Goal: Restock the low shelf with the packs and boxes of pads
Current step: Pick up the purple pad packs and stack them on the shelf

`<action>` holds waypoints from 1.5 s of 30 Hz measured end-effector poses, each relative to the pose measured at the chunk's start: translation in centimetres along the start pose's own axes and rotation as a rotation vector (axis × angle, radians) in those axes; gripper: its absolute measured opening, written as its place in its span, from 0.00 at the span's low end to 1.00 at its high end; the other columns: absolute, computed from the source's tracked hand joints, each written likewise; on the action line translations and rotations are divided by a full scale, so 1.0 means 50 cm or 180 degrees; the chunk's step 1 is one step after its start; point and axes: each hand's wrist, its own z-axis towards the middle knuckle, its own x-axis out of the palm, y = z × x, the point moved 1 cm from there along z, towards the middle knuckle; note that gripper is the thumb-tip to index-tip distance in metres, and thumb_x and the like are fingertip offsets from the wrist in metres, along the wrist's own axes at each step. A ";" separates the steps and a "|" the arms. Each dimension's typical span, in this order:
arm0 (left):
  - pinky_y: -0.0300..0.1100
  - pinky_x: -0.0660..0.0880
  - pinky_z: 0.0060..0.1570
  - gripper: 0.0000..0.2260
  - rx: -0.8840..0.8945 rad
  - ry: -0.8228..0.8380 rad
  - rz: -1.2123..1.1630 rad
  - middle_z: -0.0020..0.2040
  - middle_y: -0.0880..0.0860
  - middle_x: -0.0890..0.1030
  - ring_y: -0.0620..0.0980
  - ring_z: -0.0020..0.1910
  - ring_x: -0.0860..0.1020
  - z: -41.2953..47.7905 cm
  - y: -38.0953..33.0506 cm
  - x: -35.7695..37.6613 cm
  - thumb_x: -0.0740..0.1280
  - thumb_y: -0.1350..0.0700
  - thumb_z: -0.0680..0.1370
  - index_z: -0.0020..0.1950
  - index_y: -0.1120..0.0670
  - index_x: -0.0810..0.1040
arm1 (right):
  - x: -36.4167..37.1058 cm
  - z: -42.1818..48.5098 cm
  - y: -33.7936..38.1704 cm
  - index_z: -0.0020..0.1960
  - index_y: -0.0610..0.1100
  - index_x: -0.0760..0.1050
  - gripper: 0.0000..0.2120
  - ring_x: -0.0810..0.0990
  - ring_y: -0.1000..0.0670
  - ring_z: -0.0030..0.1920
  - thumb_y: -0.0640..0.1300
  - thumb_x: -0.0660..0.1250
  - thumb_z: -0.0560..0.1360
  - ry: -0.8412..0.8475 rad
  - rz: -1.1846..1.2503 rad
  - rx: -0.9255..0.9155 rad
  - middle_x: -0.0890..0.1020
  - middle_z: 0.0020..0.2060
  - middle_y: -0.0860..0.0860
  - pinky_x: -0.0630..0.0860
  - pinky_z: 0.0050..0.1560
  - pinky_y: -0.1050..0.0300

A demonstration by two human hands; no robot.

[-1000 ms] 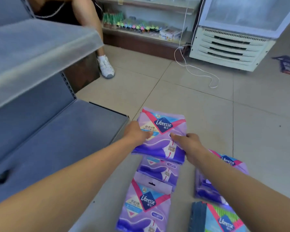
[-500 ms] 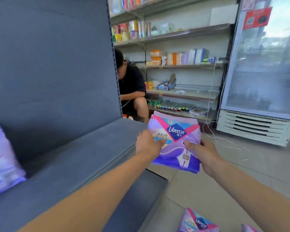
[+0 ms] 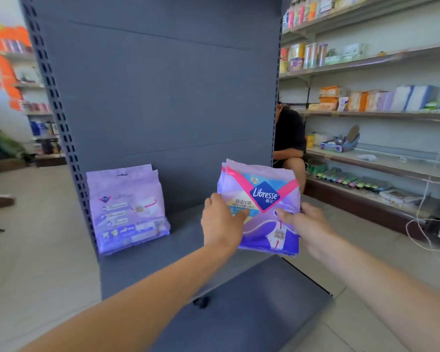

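**Purple pack gripped in both hands at the low shelf**

Filling the centre from eleven to one o'clock, grey shelving unit [image 3: 163, 97]: tall back panel, perforated uprights down both edges. At its foot, low shelf [image 3: 186, 252], grey as well, jutting forward. Below it at six o'clock, wider base deck [image 3: 252, 316]. At three o'clock, wall shelves [image 3: 366, 114] stocked with boxes and jars too blurred to read. At two o'clock from the hands, seated person [image 3: 288, 138] in a black top, half hidden behind the unit's right upright.

At nine o'clock, standing packs [image 3: 130, 209], lilac, upright on the left end of the low shelf, printed backs turned outward. More than one by the layered top edges, exact count unclear.

Just right of centre, held pack [image 3: 262, 196]: purple, pink chevron, Libresse badge, front face toward the camera. Upright before the right end of the low shelf, well apart from the standing packs. Second layer peeking out behind its top left corner.

At the pack's nine o'clock, left hand [image 3: 220, 222] clasping the left edge, thumb pressed across the front. At its four o'clock, right hand [image 3: 308, 224] grasping the lower right side, thumb likewise on the front.

At six o'clock on the base deck, small dark object [image 3: 201, 302], too small to identify.
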 end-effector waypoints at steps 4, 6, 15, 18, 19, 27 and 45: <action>0.47 0.76 0.50 0.19 -0.0164 -0.0423 -0.0060 0.55 0.52 0.76 0.52 0.52 0.78 0.006 0.071 -0.103 0.74 0.53 0.72 0.56 0.56 0.70 | 0.132 -0.014 -0.001 0.57 0.42 0.72 0.16 0.82 0.51 0.37 0.44 0.73 0.72 0.0382 -0.0078 -0.0050 0.82 0.40 0.52 0.76 0.30 0.60; 0.46 0.74 0.47 0.19 -0.0242 -0.0635 -0.0047 0.55 0.52 0.76 0.53 0.52 0.77 0.002 0.106 -0.151 0.74 0.53 0.72 0.57 0.57 0.70 | 0.197 -0.025 -0.006 0.57 0.42 0.72 0.16 0.82 0.52 0.37 0.44 0.72 0.73 0.0578 -0.0139 -0.0042 0.82 0.41 0.52 0.75 0.31 0.60; 0.46 0.73 0.49 0.15 -0.0584 -0.1247 -0.0054 0.52 0.53 0.73 0.53 0.49 0.75 -0.024 0.235 -0.279 0.73 0.56 0.73 0.54 0.57 0.70 | 0.388 -0.065 -0.033 0.57 0.43 0.71 0.16 0.82 0.51 0.41 0.43 0.72 0.73 0.1084 -0.0511 -0.0084 0.82 0.47 0.50 0.76 0.33 0.59; 0.43 0.70 0.49 0.15 -0.0617 -0.1290 -0.0057 0.52 0.51 0.70 0.51 0.49 0.73 -0.018 0.256 -0.292 0.71 0.57 0.74 0.55 0.58 0.69 | 0.416 -0.065 -0.041 0.57 0.44 0.70 0.17 0.82 0.50 0.45 0.42 0.72 0.72 0.1155 -0.0572 -0.0059 0.82 0.50 0.49 0.78 0.36 0.57; 0.43 0.71 0.49 0.15 -0.0653 -0.1295 -0.0050 0.53 0.52 0.70 0.51 0.49 0.73 -0.015 0.263 -0.295 0.71 0.57 0.75 0.55 0.58 0.68 | 0.424 -0.064 -0.045 0.57 0.44 0.70 0.17 0.82 0.49 0.46 0.42 0.72 0.72 0.1194 -0.0618 -0.0069 0.81 0.51 0.49 0.79 0.37 0.57; 0.40 0.68 0.45 0.16 -0.0753 -0.1137 -0.0158 0.51 0.50 0.68 0.49 0.49 0.72 0.007 0.324 -0.295 0.72 0.57 0.74 0.52 0.54 0.65 | 0.474 -0.027 -0.090 0.57 0.43 0.71 0.15 0.82 0.46 0.50 0.36 0.71 0.73 0.1152 -0.0826 -0.0057 0.82 0.53 0.46 0.81 0.44 0.52; 0.45 0.77 0.49 0.26 -0.0950 -0.0745 0.0300 0.58 0.56 0.71 0.54 0.55 0.76 0.037 0.329 -0.328 0.76 0.53 0.70 0.59 0.58 0.65 | 0.485 -0.017 -0.096 0.60 0.42 0.69 0.23 0.83 0.46 0.48 0.41 0.75 0.69 0.0868 -0.1240 -0.0109 0.81 0.55 0.45 0.82 0.43 0.53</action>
